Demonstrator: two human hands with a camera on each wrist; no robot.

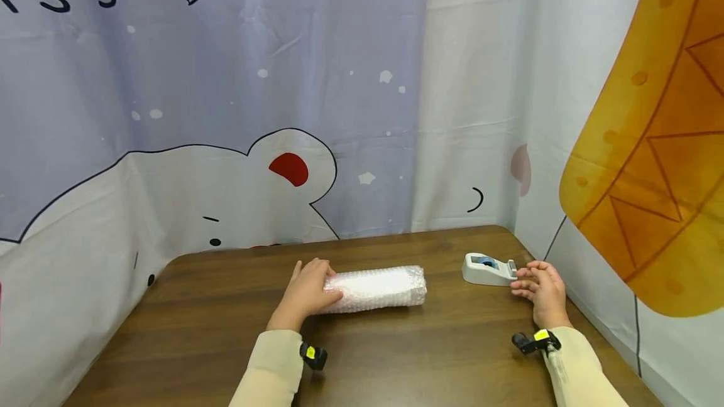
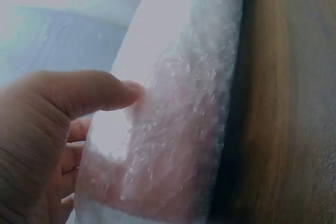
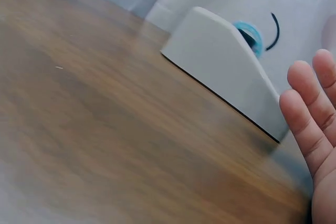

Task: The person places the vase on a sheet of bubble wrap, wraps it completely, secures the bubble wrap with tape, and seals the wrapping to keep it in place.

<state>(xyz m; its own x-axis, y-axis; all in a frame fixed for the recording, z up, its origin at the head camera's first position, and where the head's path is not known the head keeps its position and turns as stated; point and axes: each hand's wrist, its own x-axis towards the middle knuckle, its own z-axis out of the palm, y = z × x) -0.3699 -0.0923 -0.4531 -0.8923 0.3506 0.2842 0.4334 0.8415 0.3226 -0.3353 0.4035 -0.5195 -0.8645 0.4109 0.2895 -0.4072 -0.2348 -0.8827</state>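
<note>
A roll of bubble wrap (image 1: 376, 287) lies on the table, its length running left to right. At its left end my left hand (image 1: 308, 287) grips it, thumb on the near side and fingers over the far side. In the left wrist view the thumb (image 2: 100, 93) presses the clear bubbled plastic, with the other fingers partly hidden behind it. To the right stands a white tape dispenser (image 1: 488, 272) holding a blue-cored roll of tape (image 3: 249, 38). My right hand (image 1: 543, 291) is at the dispenser's cutter end, fingers extended and slightly bent, holding nothing.
The brown wooden table (image 1: 396, 357) carries both things. A printed curtain (image 1: 362, 80) hangs behind its far edge and along the right side, close to my right hand. Each wrist wears a small black camera (image 1: 313, 355).
</note>
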